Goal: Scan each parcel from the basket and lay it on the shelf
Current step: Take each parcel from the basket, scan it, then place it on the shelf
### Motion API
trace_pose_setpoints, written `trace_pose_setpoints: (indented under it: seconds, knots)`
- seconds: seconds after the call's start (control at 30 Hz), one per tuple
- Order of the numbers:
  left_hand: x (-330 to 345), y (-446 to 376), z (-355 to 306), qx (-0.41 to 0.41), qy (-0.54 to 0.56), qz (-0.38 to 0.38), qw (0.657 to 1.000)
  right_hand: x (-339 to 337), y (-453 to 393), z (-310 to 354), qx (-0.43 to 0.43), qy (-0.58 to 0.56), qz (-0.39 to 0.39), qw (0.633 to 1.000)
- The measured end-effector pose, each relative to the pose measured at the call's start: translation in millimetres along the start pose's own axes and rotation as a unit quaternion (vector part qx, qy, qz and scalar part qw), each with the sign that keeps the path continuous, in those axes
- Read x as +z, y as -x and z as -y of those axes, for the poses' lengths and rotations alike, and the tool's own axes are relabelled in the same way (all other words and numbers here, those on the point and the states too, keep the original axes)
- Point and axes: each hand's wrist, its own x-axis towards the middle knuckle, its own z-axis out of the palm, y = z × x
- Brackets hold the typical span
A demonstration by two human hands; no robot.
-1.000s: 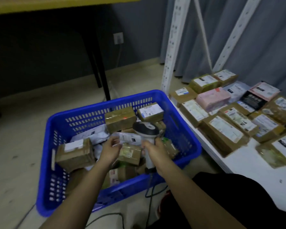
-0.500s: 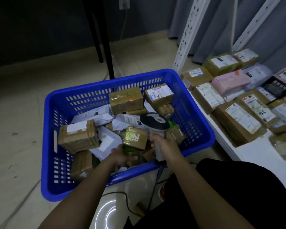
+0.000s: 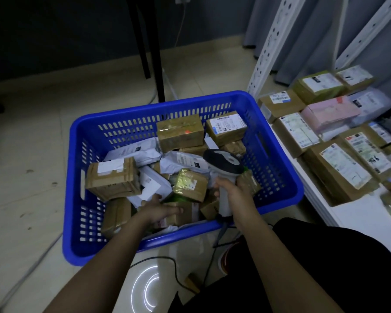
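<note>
Fingers of the left hand spread over a small brown parcel low in the blue basket; right hand grips the scanner. Taped cardboard: probably light, stiff, slick; pinch opposite edges.

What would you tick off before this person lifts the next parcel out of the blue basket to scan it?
1. Scanner in hand: ok. The right hand wraps the handle of the white and grey handheld scanner.
2. Parcel chosen: ok. The left hand rests on a brown taped cardboard parcel at the near wall of the blue plastic basket.
3. Firm grip on it: cannot tell; the fingers lie over it.
4. Its label facing up: cannot tell.
5. Room on the white shelf: ok, a bare patch at the near end.
6. Scanner cable free: ok, loose on the floor.
</note>
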Motion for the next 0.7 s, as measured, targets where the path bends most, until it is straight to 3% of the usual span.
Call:
trace_pose_setpoints:
  seconds: [0.37, 0.53, 0.7]
  knots:
    - [-47.1, 55.1, 19.5, 0.081, 0.185, -0.104, 0.974, -5.4, 22.3, 3.1, -0.054, 0.032, 0.002, 0.998]
    - [-46.9, 83.7, 7.6, 0.071, 0.4, -0.027, 0.913, -12.4, 35.8, 2.7, -0.076, -0.019, -0.009, 0.997]
    - [-33.7, 102.2, -10.9, 0.041, 0.42, 0.033, 0.906, -24.3, 44.5, 10.6, -0.141, -0.072, -0.1, 0.982]
